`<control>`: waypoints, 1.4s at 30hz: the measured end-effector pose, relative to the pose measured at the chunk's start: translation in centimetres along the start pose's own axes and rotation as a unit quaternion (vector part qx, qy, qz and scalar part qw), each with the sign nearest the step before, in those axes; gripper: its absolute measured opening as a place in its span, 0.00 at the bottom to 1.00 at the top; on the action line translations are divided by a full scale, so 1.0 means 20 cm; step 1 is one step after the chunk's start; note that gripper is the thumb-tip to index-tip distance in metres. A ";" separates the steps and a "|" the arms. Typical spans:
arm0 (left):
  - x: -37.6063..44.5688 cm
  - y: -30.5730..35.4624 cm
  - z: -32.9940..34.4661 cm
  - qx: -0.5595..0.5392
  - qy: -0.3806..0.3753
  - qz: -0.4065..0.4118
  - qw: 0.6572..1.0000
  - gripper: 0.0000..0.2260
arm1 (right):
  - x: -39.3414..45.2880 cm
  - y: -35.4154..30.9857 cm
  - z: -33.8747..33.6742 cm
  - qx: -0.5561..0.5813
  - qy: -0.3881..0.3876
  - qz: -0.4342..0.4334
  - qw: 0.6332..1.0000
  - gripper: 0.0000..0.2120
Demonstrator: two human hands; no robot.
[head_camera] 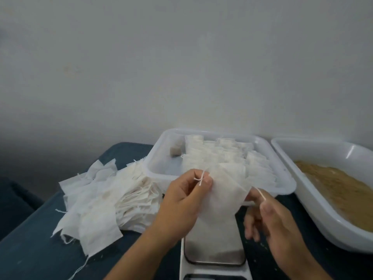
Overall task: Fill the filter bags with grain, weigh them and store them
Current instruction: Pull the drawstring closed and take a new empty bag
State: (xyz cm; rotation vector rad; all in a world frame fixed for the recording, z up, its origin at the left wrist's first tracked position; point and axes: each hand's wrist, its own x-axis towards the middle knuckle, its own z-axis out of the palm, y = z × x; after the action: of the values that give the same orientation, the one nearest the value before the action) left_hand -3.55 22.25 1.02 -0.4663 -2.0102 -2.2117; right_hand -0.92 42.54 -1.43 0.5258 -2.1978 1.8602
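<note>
Centrally, both hands pinching filter bag [222,197] strings over scale [215,247], empty bags [96,201] left, grain tray [314,201] right.

A small hand-packing station, plain and makeshift rather than a fitted lab. A digital scale [215,251] sits on a dark blue worktop [36,249] against a bare white wall [181,67]. Left of the scale lies a heap of empty filter bags [105,201]; behind it a white tub of filled bags [218,158]; to its right a white tray of brown grain [331,186].

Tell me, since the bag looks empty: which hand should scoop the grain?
Right, probably. The right hand is beside the grain tray and pinches only a drawstring; the left hand grips the filter bag.
</note>
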 end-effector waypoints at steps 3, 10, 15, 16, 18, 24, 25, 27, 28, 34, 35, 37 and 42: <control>-0.05 -0.11 0.03 0.054 -0.012 0.012 0.998 0.11 | 0.01 0.00 0.00 -0.013 0.020 0.009 1.000 0.16; -0.09 -0.18 0.00 0.110 0.026 -0.023 0.993 0.08 | 0.01 0.04 0.04 -0.019 0.065 0.034 0.997 0.07; -0.09 -0.19 -0.03 0.175 -0.006 -0.035 0.984 0.03 | 0.02 0.06 0.06 0.036 0.113 0.062 0.991 0.09; -0.10 -0.20 -0.03 0.195 -0.005 -0.032 0.980 0.03 | 0.02 0.06 0.06 0.046 0.120 0.069 0.989 0.09; -0.09 -0.20 -0.04 0.209 0.009 -0.022 0.978 0.04 | 0.03 0.06 0.06 0.059 0.136 0.079 0.986 0.11; -0.11 0.01 -0.28 0.324 0.141 0.041 0.935 0.02 | 0.04 0.05 0.01 0.054 0.193 0.086 0.976 0.11; -0.12 0.07 -0.39 0.336 0.195 0.051 0.920 0.04 | 0.04 0.05 0.01 0.054 0.194 0.085 0.976 0.11; -0.10 0.17 -0.63 0.331 0.309 0.049 0.890 0.06 | 0.04 0.05 0.02 0.053 0.195 0.081 0.976 0.10; -0.09 0.20 -0.74 0.326 0.359 0.035 0.874 0.06 | 0.04 0.05 0.03 0.048 0.196 0.080 0.976 0.10; -0.05 -0.01 -1.11 0.494 0.278 -0.221 0.793 0.16 | 0.03 0.05 0.04 0.032 0.178 0.057 0.982 0.18; -0.05 -0.05 -1.12 0.520 0.244 -0.246 0.780 0.18 | 0.03 0.04 0.04 0.030 0.180 0.053 0.982 0.18; -0.04 -0.08 -1.12 0.558 0.206 -0.264 0.759 0.22 | 0.03 0.04 0.04 0.027 0.179 0.051 0.982 0.18; -0.02 -0.04 -1.03 0.600 0.263 -0.145 0.742 0.17 | 0.03 0.05 0.03 0.004 0.169 0.058 0.984 0.18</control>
State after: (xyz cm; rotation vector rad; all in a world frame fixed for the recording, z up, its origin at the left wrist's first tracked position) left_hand -6.46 1.93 -1.40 0.5830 -2.6137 -0.5375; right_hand -1.75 41.92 -2.16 0.0729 -2.0312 1.8554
